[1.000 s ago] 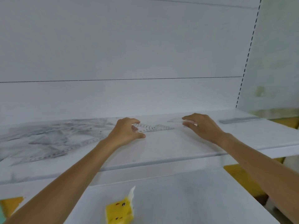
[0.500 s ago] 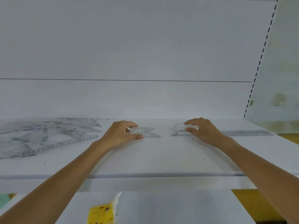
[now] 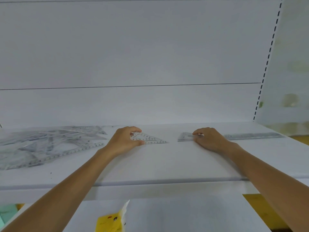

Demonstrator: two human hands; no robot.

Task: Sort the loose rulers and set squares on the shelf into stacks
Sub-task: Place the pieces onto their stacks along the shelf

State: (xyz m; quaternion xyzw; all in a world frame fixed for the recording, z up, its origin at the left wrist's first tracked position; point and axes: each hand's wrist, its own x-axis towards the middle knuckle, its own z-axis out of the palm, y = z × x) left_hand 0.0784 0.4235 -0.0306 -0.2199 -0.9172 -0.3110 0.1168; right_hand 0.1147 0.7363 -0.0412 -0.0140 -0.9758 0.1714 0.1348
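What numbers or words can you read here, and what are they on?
"0 1 2 3 4 5", upside down: set square that the left hand holds.
Long ruler in the loose pile: digits too small.
Clear stack that the right hand holds, yellow packet: nothing readable.

The white shelf (image 3: 167, 164) runs from left to right. Behind its back edge stands a plain white wall (image 3: 133, 47) with one thin dark line (image 3: 133, 86) across it. At the back right corner a post (image 3: 267, 64) with small black slots goes up. Right of it is a pale, blurry panel (image 3: 291, 64). Under the front edge is a lower white shelf (image 3: 184, 215) with a yellow pack (image 3: 109, 222) on it. The light is soft and even.
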